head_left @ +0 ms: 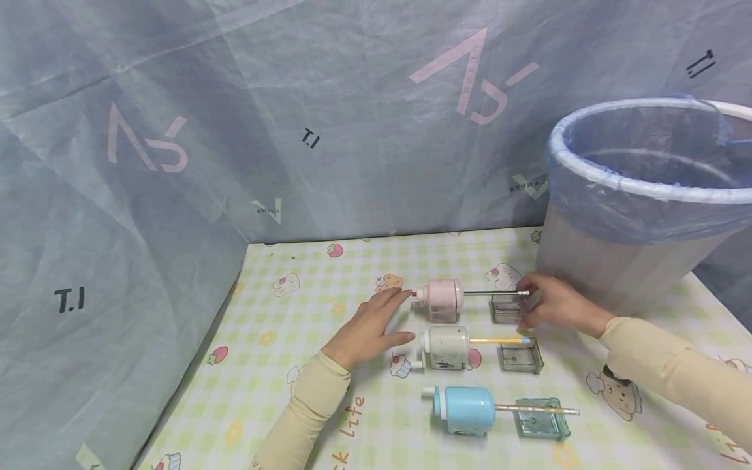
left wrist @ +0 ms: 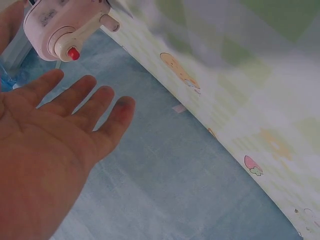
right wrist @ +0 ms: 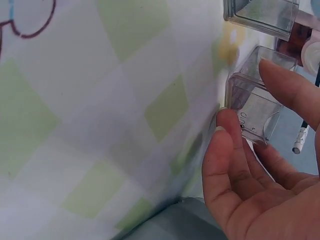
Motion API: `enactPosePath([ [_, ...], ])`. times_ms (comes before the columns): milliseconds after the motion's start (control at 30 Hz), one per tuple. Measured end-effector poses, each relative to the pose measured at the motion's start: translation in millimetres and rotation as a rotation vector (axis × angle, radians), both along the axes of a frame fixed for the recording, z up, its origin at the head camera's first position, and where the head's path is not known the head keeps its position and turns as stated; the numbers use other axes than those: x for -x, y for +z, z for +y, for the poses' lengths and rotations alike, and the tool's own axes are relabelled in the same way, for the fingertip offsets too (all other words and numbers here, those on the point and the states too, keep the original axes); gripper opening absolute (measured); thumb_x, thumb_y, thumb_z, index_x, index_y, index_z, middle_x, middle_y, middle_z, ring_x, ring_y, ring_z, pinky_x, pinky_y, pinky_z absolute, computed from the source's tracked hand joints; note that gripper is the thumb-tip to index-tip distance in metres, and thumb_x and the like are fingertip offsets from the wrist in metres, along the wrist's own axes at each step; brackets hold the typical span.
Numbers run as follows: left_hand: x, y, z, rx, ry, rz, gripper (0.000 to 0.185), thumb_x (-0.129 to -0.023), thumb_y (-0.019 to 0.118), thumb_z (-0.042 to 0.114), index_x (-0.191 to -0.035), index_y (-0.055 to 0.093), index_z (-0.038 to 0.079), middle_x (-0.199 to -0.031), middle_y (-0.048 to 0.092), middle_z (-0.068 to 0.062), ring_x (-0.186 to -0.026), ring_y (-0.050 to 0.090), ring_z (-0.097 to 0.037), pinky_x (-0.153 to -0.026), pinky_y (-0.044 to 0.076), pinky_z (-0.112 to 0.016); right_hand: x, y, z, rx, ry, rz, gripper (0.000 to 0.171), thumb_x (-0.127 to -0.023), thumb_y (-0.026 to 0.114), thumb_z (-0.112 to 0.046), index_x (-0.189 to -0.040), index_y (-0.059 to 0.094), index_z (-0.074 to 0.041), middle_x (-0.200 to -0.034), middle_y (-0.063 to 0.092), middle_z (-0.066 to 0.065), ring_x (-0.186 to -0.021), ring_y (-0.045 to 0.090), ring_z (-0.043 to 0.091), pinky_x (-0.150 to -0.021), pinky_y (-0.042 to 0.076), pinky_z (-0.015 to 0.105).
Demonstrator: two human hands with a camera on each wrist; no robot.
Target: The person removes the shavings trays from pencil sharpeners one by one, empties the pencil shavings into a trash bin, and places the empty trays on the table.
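Observation:
A pink pencil sharpener (head_left: 443,300) with a hand crank lies at the back, a black pencil (head_left: 490,293) sticking out of its right side. My left hand (head_left: 370,329) is beside its left end, fingers extended and holding nothing; the left wrist view shows the palm close to the sharpener's red-tipped end. My right hand (head_left: 555,303) holds a small clear shavings drawer (right wrist: 260,107) between thumb and curled fingers, just under the pencil's eraser end. Nearer stand a white sharpener (head_left: 449,348) with a yellow pencil (head_left: 496,340) and a blue sharpener (head_left: 470,411) with a patterned pencil (head_left: 505,408).
Two more drawers, one grey-clear (head_left: 538,367) and one greenish (head_left: 543,431), lie right of the white and blue sharpeners. A large bin (head_left: 593,261) with a blue liner stands behind my right hand. Grey-blue sheeting (head_left: 364,163) walls the back and left of the checked tablecloth (head_left: 317,274).

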State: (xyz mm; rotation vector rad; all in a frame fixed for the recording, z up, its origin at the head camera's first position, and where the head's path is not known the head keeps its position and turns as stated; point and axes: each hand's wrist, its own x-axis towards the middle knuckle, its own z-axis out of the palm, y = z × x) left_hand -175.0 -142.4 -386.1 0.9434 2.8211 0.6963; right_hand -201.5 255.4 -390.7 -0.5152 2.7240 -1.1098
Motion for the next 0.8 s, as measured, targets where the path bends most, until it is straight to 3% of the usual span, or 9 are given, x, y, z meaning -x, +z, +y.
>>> enactPosePath([
  [200, -1.2, 0.0, 0, 0.009, 0.004, -0.007, 0.079, -0.104, 0.069, 0.046, -0.168, 0.035, 0.015, -0.171, 0.033, -0.014, -0.16, 0.028, -0.033, -0.124, 0.027, -0.06, 0.2, -0.4, -3, -0.012, -0.005, 0.021, 0.073, -0.064, 0.101, -0.015, -0.122, 0.063, 0.009, -0.116, 0.068, 0.027, -0.083, 0.071, 0.021, -0.081, 0.055, 0.043],
  [500, -0.5, -2.4, 1, 0.009, 0.007, -0.009, 0.079, -0.104, 0.07, 0.045, -0.168, 0.035, 0.016, -0.172, 0.032, -0.014, -0.16, 0.029, -0.033, -0.124, 0.027, -0.06, -1.4, -2.4, -2, -0.001, -0.007, 0.019, 0.076, -0.067, 0.101, -0.018, -0.127, 0.062, 0.008, -0.117, 0.069, 0.023, -0.094, 0.07, 0.032, -0.083, 0.054, 0.042],
  [667, -3.0, -1.3, 0, 0.007, 0.005, -0.026, 0.079, -0.104, 0.069, 0.044, -0.169, 0.033, 0.016, -0.173, 0.028, -0.014, -0.16, 0.026, -0.034, -0.124, 0.026, -0.061, -11.2, 1.9, 8, 0.02, -0.048, -0.044, 0.09, -0.072, 0.098, -0.019, -0.141, 0.05, 0.014, -0.125, 0.064, 0.031, -0.095, 0.073, 0.031, -0.083, 0.057, 0.04],
  [800, -6.9, 0.6, -4, 0.015, 0.019, -0.024, 0.08, -0.105, 0.07, 0.042, -0.17, 0.031, 0.016, -0.173, 0.028, -0.017, -0.16, 0.025, -0.036, -0.123, 0.026, -0.063, -24.7, 13.2, 18, -0.002, -0.083, -0.006, 0.085, -0.082, 0.094, -0.023, -0.143, 0.049, 0.015, -0.13, 0.061, 0.034, -0.101, 0.071, 0.037, -0.084, 0.058, 0.042],
])
